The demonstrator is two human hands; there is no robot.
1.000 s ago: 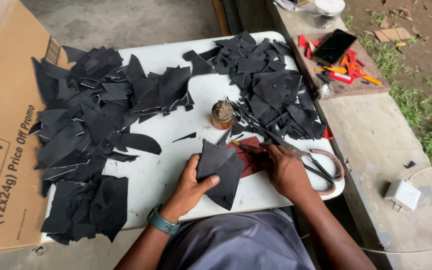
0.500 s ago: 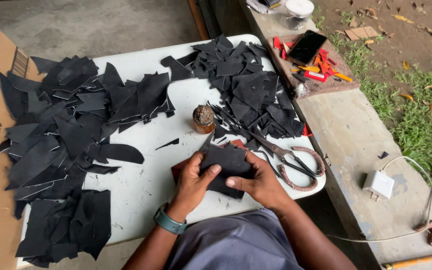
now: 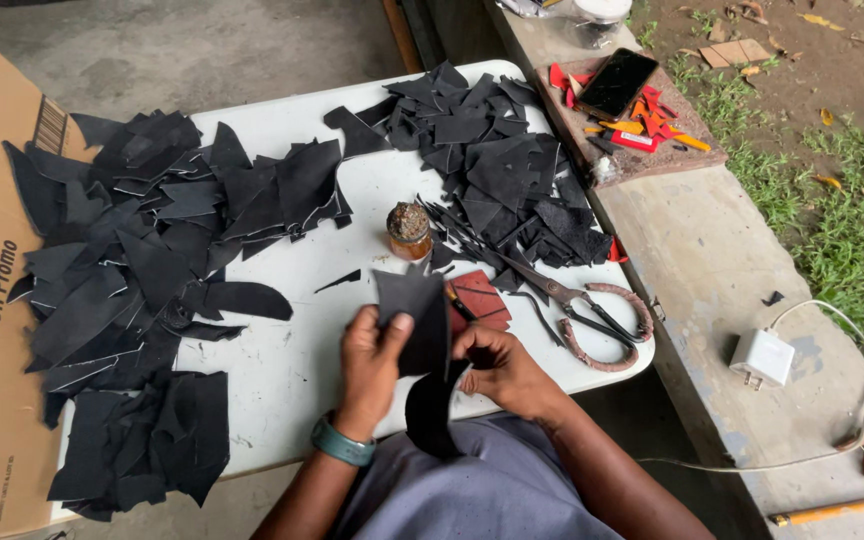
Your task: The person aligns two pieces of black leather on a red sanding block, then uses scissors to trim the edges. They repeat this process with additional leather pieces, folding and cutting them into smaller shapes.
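Hands close at table's near edge. Left hand (image 3: 370,362) pinching black leather piece (image 3: 417,320), thumb on its face; right hand (image 3: 497,368) curled on lower right edge. Piece held upright between both, long axis near-vertical, tail hanging toward lap. Scissors (image 3: 592,315) just right, nearer right hand. Small jar (image 3: 409,230) beyond, top crusted, contents unclear. Scrap heaps (image 3: 152,250) left and far.
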